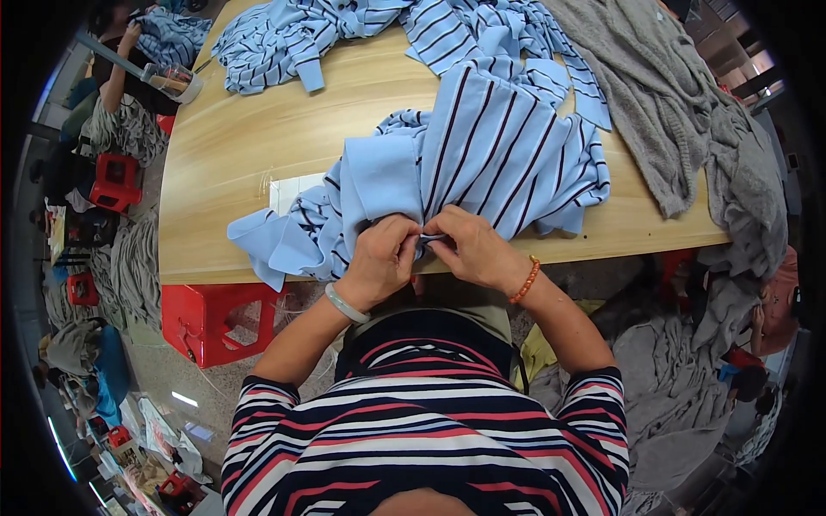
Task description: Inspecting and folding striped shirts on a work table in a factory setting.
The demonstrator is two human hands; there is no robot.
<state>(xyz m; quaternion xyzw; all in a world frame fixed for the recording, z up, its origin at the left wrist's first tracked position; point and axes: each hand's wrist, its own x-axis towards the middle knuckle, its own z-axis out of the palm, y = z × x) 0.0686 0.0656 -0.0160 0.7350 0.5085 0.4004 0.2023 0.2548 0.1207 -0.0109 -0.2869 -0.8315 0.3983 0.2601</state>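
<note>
A light blue knit garment (pixel 490 142) with dark stripes lies bunched at the near edge of the table, its plain blue band (pixel 380 176) folded up toward the left. My left hand (pixel 385 256) pinches the garment's near edge where the band meets the striped part. Close beside it, my right hand (pixel 471 247) pinches the same edge, thumb and forefinger pressed together. A small dark bit shows between the fingertips; whether it is a tool or just fabric I cannot tell. Both hands are just over the table's front edge.
More striped blue garments (pixel 310 39) lie along the far side of the wooden table (pixel 215 172). Grey knitwear (pixel 654 95) drapes over its right end. White paper (pixel 292 191) lies left of the garment. A red stool (pixel 211 322) stands below; another person (pixel 120 64) handles striped fabric at far left.
</note>
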